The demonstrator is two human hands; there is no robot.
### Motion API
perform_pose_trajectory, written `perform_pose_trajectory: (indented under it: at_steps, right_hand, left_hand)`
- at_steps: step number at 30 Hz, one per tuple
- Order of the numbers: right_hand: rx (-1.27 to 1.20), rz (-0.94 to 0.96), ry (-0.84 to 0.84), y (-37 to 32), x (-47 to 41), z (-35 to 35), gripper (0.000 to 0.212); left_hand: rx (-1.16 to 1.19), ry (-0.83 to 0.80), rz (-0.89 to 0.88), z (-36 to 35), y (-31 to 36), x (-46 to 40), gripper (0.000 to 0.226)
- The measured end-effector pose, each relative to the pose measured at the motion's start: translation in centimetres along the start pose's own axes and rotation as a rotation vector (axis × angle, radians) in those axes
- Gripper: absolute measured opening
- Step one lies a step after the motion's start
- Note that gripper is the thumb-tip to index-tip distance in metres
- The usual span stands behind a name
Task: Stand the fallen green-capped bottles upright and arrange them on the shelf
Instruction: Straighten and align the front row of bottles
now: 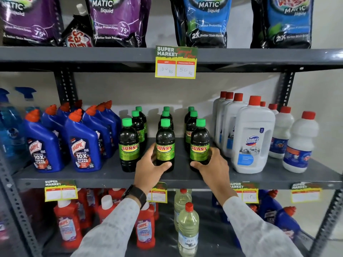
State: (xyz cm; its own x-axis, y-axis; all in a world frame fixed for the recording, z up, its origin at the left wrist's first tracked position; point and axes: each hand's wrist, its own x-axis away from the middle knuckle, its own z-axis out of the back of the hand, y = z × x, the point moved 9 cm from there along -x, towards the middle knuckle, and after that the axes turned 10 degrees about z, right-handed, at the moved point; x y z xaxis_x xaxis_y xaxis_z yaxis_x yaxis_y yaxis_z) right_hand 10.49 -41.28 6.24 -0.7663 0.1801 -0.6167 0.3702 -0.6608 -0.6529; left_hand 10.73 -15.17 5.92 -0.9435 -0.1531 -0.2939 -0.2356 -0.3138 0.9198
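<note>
On the middle shelf point(185, 175), all green-capped bottles point(138, 125) are standing in three rows. Left hand point(150, 168) is gripping the middle front bottle point(165, 145), right hand point(213, 166) the right front bottle point(200, 145); fingers closed around each. Alignment step; next probably squaring fronts with the left front bottle point(129, 147).

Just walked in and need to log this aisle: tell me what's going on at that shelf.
A person is tidying the green-capped bottles on the middle shelf. The left hand grips the front centre bottle and the right hand grips the front right bottle, both near the base. Every green-capped bottle in view stands upright, in three rows running front to back; the front left bottle is untouched. Blue toilet cleaner bottles stand to the left and white red-capped bottles to the right.
</note>
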Motion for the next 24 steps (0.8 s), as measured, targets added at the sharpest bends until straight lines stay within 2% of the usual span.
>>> perform_pose_trajectory:
  at_steps: [6,11,15,24]
  right_hand:
    - [-0.024,0.016,-0.038,-0.5,0.5,-0.5,0.069]
    - [-0.014,0.005,-0.035,-0.8,1.1,-0.7,0.076]
    - [-0.033,0.003,-0.029,-1.1,1.3,-1.0,0.062]
    - [-0.026,-0.01,-0.029,-1.1,1.3,-1.2,0.063]
  left_hand:
    - [0.025,-0.028,-0.006,-0.2,0.0,0.1,0.085]
    - [0.023,-0.031,0.007,-0.3,0.1,0.1,0.091]
    - [0.019,-0.044,-0.009,-0.4,0.2,0.2,0.089]
    - [0.021,-0.052,-0.013,-0.4,-0.2,0.0,0.09]
